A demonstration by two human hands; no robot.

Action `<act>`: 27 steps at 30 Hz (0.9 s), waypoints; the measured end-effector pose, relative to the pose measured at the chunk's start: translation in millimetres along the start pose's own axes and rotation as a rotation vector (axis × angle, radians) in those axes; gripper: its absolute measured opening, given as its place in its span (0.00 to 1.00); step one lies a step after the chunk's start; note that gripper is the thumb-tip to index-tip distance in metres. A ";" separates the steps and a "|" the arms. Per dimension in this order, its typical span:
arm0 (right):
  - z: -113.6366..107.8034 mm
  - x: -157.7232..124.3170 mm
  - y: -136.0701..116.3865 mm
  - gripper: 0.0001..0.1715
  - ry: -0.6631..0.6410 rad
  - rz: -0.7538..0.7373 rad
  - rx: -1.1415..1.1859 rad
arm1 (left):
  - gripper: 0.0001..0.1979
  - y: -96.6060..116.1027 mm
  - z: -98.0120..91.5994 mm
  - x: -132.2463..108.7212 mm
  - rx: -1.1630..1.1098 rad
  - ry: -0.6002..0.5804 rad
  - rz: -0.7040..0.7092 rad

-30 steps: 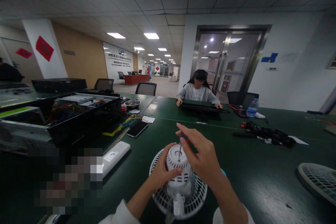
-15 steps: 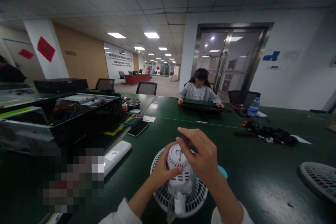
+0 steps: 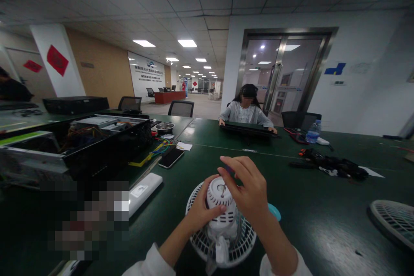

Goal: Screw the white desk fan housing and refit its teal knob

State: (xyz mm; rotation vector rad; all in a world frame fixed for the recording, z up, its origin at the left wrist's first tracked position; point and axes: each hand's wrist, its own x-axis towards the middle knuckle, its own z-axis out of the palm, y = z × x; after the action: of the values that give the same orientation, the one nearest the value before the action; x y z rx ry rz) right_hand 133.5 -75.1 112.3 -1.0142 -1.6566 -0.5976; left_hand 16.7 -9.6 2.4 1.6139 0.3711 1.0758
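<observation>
A small white fan (image 3: 221,233) lies grille-down on the dark green table (image 3: 310,220), its round motor housing facing up. My left hand (image 3: 199,211) wraps round the left side of the housing and holds it steady. My right hand (image 3: 247,192) pinches a small screwdriver (image 3: 224,186) whose metal shaft stands almost upright with its tip in the top of the housing. A bit of a light blue object (image 3: 274,211) shows behind my right wrist.
An open black computer case (image 3: 97,146) with coloured wires, a phone (image 3: 170,158), a metal bowl (image 3: 164,127) and a white box (image 3: 144,188) lie left. Another fan grille (image 3: 393,222) lies right. Across the table a person (image 3: 246,110) sits at a black keyboard; cables and a water bottle (image 3: 313,132) are nearby.
My right hand has sunk slightly and its fingers have shifted round the screwdriver handle. The fan and my left hand have stayed put.
</observation>
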 end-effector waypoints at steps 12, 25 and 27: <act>1.6 -0.6 1.1 0.10 -0.024 -0.012 -0.001 | 0.36 0.2 -0.9 -0.4 -0.017 -0.009 -0.011; 0.1 -1.0 3.7 0.14 -0.110 0.046 0.030 | 0.37 -2.2 -1.2 -0.4 -0.024 -0.008 -0.012; 0.1 -0.8 3.1 0.14 -0.113 0.051 0.012 | 0.37 -1.8 -1.0 -0.3 -0.024 -0.008 -0.009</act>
State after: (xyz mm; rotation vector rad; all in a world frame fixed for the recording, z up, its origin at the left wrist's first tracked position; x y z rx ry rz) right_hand 136.2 -73.7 111.2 -1.0949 -1.7251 -0.5044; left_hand 16.3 -8.6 0.7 1.5930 0.3585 1.0628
